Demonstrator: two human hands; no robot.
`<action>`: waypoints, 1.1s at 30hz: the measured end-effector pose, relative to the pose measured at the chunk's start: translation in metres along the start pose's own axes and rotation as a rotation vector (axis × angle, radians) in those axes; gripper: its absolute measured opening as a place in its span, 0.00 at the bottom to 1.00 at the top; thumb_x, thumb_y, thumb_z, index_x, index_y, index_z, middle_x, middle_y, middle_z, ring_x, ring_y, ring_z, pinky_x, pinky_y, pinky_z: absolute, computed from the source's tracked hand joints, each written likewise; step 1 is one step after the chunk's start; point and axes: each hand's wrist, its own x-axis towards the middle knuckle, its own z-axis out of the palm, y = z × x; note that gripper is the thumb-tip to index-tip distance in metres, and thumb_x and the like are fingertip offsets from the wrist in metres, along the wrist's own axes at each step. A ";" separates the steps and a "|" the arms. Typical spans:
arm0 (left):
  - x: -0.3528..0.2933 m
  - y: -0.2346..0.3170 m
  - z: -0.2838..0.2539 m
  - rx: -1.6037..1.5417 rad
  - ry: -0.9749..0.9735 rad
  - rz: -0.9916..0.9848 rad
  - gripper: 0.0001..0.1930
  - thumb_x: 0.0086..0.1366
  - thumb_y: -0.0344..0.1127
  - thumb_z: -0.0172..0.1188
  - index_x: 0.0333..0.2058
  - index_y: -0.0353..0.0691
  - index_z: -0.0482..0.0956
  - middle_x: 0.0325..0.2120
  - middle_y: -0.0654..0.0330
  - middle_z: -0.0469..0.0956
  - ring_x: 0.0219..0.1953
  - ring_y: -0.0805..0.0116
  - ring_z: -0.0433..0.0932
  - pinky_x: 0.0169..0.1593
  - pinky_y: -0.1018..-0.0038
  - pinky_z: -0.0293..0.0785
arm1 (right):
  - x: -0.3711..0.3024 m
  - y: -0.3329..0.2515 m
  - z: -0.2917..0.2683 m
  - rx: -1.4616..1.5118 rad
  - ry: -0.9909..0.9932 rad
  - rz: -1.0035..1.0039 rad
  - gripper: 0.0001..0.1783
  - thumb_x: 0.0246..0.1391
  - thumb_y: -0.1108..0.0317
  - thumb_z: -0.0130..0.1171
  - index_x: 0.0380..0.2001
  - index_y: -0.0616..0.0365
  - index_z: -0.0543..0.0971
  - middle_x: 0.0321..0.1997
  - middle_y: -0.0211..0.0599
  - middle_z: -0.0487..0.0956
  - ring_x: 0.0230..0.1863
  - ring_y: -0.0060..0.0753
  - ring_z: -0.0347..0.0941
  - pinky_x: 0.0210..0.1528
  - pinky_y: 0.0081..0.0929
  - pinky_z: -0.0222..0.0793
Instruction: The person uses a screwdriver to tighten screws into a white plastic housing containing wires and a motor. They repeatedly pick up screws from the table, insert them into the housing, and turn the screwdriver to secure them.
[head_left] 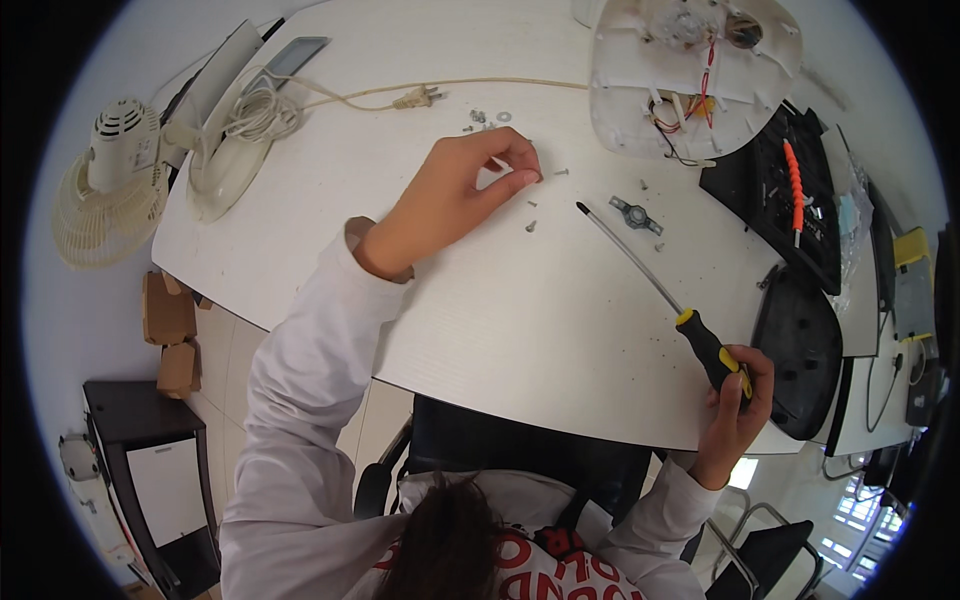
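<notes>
My right hand (738, 420) grips the black and yellow handle of a screwdriver (650, 274). Its long shaft points up and left over the white table, with the dark tip near the loose screws. Over the middle of the table, my left hand (440, 195) has thumb and forefinger pinched together; whatever lies between them is too small to make out. Just right of those fingertips are a screw (562, 172) and a shorter screw (531, 226). Beyond the left hand sits a small pile of screws (478, 118) beside a washer (504, 117). A grey metal bracket (636, 215) lies right of the screwdriver tip.
At the far right stands an opened white plastic housing (625, 75) with red wires. Near it are a black tray (770, 185) holding an orange-handled tool (795, 180) and a black plastic cover (795, 350). A cream fan (110, 200) and plugged cord (415, 97) occupy the left.
</notes>
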 end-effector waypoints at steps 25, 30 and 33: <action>-0.001 0.006 0.000 -0.663 -0.196 -0.175 0.08 0.55 0.22 0.63 0.32 0.40 0.75 0.33 0.61 0.76 0.40 0.72 0.75 0.46 0.76 0.71 | -0.001 0.000 -0.003 0.080 -0.060 -0.072 0.24 0.54 0.45 0.57 0.39 0.56 0.72 0.37 0.37 0.74 0.25 0.15 0.66 0.22 0.08 0.59; 0.000 0.008 -0.001 -0.638 -0.206 -0.171 0.08 0.54 0.21 0.63 0.31 0.40 0.75 0.33 0.61 0.76 0.41 0.72 0.75 0.46 0.75 0.71 | -0.001 -0.001 -0.003 0.075 -0.061 -0.068 0.24 0.54 0.45 0.56 0.39 0.56 0.72 0.38 0.36 0.74 0.26 0.15 0.67 0.22 0.08 0.60; 0.000 0.007 0.000 -0.668 -0.203 -0.156 0.09 0.54 0.21 0.63 0.31 0.40 0.74 0.33 0.61 0.76 0.41 0.72 0.75 0.46 0.75 0.71 | -0.001 0.000 -0.003 0.080 -0.063 -0.069 0.24 0.54 0.45 0.56 0.40 0.55 0.72 0.38 0.36 0.74 0.27 0.15 0.67 0.22 0.08 0.61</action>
